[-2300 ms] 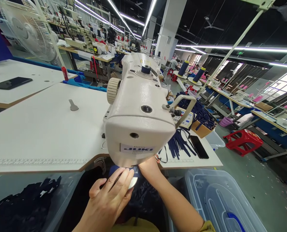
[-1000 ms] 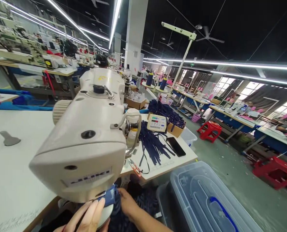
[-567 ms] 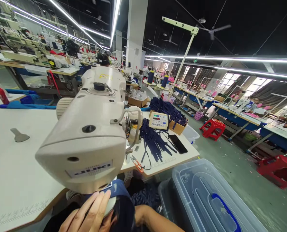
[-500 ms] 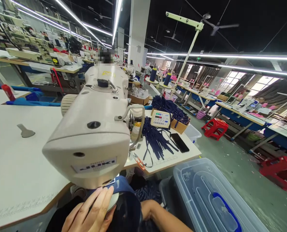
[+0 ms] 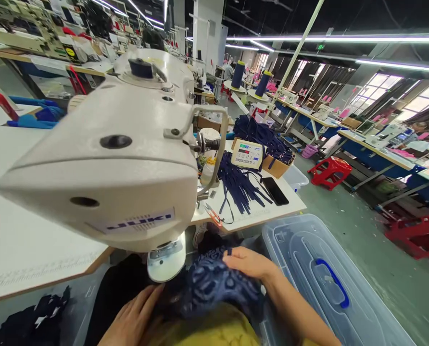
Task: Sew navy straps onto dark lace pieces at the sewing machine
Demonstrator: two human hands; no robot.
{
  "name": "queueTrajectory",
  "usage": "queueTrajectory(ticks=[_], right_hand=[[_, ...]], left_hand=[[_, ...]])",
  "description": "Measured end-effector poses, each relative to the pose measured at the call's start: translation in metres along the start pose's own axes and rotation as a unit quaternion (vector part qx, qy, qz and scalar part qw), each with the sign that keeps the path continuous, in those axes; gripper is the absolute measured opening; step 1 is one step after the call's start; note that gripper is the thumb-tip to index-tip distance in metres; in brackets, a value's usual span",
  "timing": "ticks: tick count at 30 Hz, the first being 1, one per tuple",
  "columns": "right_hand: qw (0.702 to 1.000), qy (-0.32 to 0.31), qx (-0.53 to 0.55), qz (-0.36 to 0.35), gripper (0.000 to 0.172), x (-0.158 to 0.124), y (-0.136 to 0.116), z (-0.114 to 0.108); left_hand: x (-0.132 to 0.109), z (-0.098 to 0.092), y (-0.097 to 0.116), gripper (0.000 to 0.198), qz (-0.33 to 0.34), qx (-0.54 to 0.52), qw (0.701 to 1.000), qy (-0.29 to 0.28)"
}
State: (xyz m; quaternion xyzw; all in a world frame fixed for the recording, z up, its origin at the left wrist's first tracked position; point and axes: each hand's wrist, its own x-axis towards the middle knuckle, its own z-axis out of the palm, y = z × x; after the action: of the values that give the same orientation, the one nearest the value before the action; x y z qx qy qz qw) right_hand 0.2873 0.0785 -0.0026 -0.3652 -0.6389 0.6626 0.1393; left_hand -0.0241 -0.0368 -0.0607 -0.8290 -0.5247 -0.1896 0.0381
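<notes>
My right hand (image 5: 248, 262) is closed on the upper edge of a dark blue patterned cloth (image 5: 218, 283), which is blurred in my lap. A small dark blue tab shows at its fingertips. My left hand (image 5: 137, 312) lies left of the cloth, its fingers stretched out and its thumb hidden. Those fingertips are just below the bare rounded end of the sewing machine's lower arm (image 5: 167, 262). Above both hands stands the white JUKI sewing machine (image 5: 128, 178), whose head hides the needle area.
On the right tabletop lie orange-handled scissors (image 5: 214, 215), dark blue straps (image 5: 241, 187), a control panel (image 5: 248, 154) and a phone (image 5: 275, 191). A lidded clear plastic bin (image 5: 308, 269) stands at my right. Dark cloth pieces (image 5: 37, 317) lie at lower left.
The dark blue cloth has come off the machine's lower arm and lies in my lap. My right hand has risen into view holding it. My left hand has dropped lower, and the view has tilted down.
</notes>
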Motion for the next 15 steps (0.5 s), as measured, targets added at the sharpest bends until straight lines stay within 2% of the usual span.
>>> queueTrajectory(ticks=[2, 3, 6, 8, 10, 13, 15], right_hand=[[0.998, 0.051, 0.006, -0.026, 0.049, 0.017, -0.007, 0.028], [0.997, 0.067, 0.008, -0.04, 0.048, 0.025, -0.01, 0.041], [0.985, 0.131, -0.032, -0.105, 0.042, 0.039, -0.02, 0.069], [0.972, 0.158, -0.109, -0.135, 0.037, 0.041, -0.024, 0.077], [0.955, 0.155, -0.206, -0.144, 0.034, 0.042, -0.021, 0.08], [0.912, 0.172, -0.349, -0.128, 0.03, 0.048, -0.009, 0.08], [0.89, 0.206, -0.394, -0.1, 0.024, 0.056, -0.001, 0.078]], left_hand=[[0.016, -0.009, 0.011, 0.052, -0.013, -0.033, 0.999, 0.013], [0.025, -0.013, 0.017, 0.05, 0.011, -0.056, 0.998, 0.026], [0.045, -0.022, 0.026, 0.023, 0.048, -0.084, 0.994, 0.058], [0.049, -0.025, 0.026, 0.022, 0.028, -0.067, 0.995, 0.069], [0.049, -0.026, 0.024, 0.023, 0.003, -0.046, 0.996, 0.075], [0.049, -0.025, 0.027, 0.025, 0.011, -0.042, 0.998, 0.053], [0.05, -0.023, 0.032, 0.025, 0.02, -0.047, 0.998, 0.034]])
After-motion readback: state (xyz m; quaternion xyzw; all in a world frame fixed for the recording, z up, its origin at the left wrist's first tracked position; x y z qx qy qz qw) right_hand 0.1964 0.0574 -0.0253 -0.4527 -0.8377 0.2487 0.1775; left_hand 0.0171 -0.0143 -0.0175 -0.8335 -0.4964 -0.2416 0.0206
